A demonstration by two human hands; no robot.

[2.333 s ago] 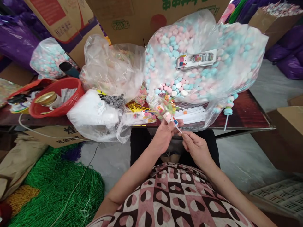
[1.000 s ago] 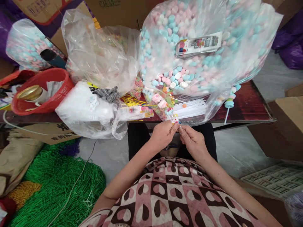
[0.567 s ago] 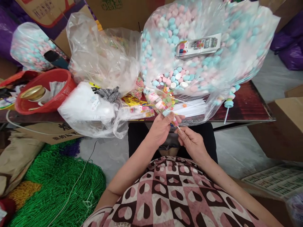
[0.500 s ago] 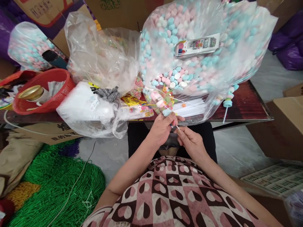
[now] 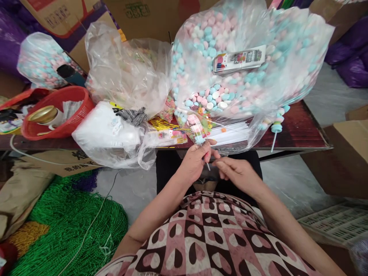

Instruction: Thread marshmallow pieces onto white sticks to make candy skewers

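My left hand [image 5: 196, 161] is closed around a candy skewer [image 5: 198, 128], a white stick with pink and blue sweets inside a thin clear sleeve; its top leans toward the table and the bare stick end pokes out below my fingers. My right hand [image 5: 235, 173] sits just right of it with fingers curled and pinched near the stick end; what it holds I cannot make out. Both hands hover at the front edge of the dark red table [image 5: 299, 132]. A huge clear bag of pink, blue and white candies [image 5: 247, 61] lies right behind them.
White sticks [image 5: 230, 132] lie under the big bag. A finished skewer [image 5: 276, 128] hangs at the bag's right. Left are crumpled clear bags [image 5: 129, 73], a white bag [image 5: 109, 132], a red basket [image 5: 57, 113] and cardboard boxes. Green cord [image 5: 69, 226] lies on the floor.
The skewer has swung from slanting right to nearly upright in my left hand. My right hand slid off the stick and dropped slightly right and lower.
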